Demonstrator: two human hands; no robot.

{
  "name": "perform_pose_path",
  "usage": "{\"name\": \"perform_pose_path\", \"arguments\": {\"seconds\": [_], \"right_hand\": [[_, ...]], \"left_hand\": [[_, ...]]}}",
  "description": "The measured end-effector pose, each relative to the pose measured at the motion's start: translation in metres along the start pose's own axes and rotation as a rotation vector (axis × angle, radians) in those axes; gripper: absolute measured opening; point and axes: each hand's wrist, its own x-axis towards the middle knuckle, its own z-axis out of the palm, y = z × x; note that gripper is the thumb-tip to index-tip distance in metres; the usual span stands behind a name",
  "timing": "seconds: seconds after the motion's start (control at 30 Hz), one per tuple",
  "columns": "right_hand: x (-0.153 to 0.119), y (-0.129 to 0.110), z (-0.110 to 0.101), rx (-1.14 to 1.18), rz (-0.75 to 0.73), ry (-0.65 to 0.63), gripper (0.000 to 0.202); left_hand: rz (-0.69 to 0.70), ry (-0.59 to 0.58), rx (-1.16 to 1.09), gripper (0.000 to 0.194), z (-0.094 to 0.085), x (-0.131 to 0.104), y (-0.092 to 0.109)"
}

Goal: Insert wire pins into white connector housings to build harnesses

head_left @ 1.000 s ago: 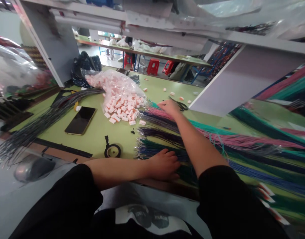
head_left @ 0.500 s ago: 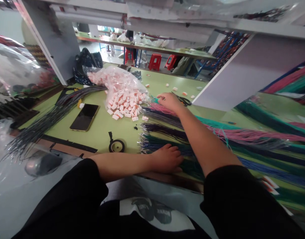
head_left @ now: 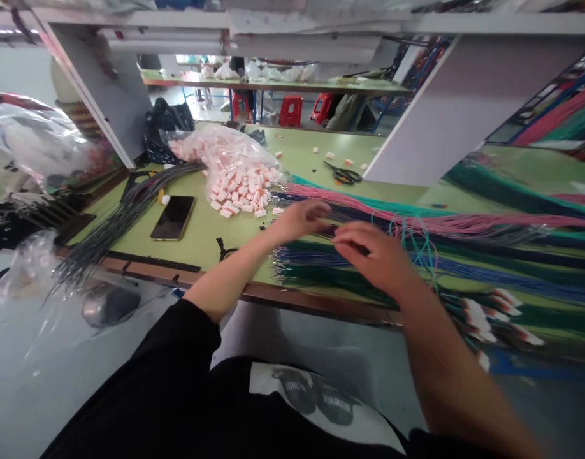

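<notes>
Change: right hand (head_left: 369, 258) has been pulled back from the upper wire ends, left hand (head_left: 299, 220) lifted off the lower bundles; both are now brought close together mid-frame over the wires (head_left: 445, 224). Fingers of both are part-curled; whether a wire is pinched can't be told, too blurred. Wires are laid in colour bundles on the bench (head_left: 206, 237), frame centre to right edge. Connectors (head_left: 239, 192) are spilled from the bag (head_left: 230, 148) left of centre, untouched; a second cluster (head_left: 478, 320) is seen lower right. Scissors (head_left: 344, 175) are left uncovered, upper right of centre. Read: reaching into bundles looks paused, two-handed work looks to be under way
</notes>
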Motion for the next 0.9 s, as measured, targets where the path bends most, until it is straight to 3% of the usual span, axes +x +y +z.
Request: {"name": "perform_pose_path", "arguments": {"seconds": [0.03, 0.13, 0.2, 0.33, 0.47, 0.63, 0.7, 0.8, 0.9], "right_hand": [[-0.01, 0.003, 0.013, 0.007, -0.019, -0.004, 0.021], [-0.028, 0.008, 0.053, -0.021, -0.09, -0.09, 0.022], [-0.03, 0.007, 0.074, -0.092, -0.137, -0.158, 0.021], [-0.028, 0.0, 0.09, -0.204, -0.163, -0.17, 0.019], [-0.028, -0.006, 0.088, -0.237, -0.155, -0.176, 0.018], [-0.029, -0.006, 0.09, -0.206, -0.128, -0.122, 0.015], [-0.027, -0.005, 0.092, -0.193, -0.128, -0.131, 0.014], [-0.026, -0.001, 0.094, -0.137, -0.135, -0.122, 0.015], [-0.027, 0.004, 0.094, 0.022, -0.131, -0.047, 0.014]], "left_hand": [[-0.087, 0.041, 0.021, 0.032, -0.013, 0.004, -0.007], [-0.342, 0.324, 0.344, 0.033, -0.038, 0.01, -0.034], [-0.458, 0.294, 0.541, 0.032, -0.04, 0.014, -0.051], [-0.496, 0.176, 0.607, 0.026, -0.025, 0.02, -0.068], [-0.493, 0.168, 0.618, 0.026, -0.018, 0.022, -0.069], [-0.53, 0.223, 0.572, 0.03, -0.026, 0.016, -0.061], [-0.529, 0.284, 0.425, 0.031, -0.03, 0.014, -0.058], [-0.528, 0.364, -0.017, 0.029, -0.035, 0.011, -0.054], [-0.539, 0.356, -0.34, 0.021, -0.041, 0.012, -0.051]]}}
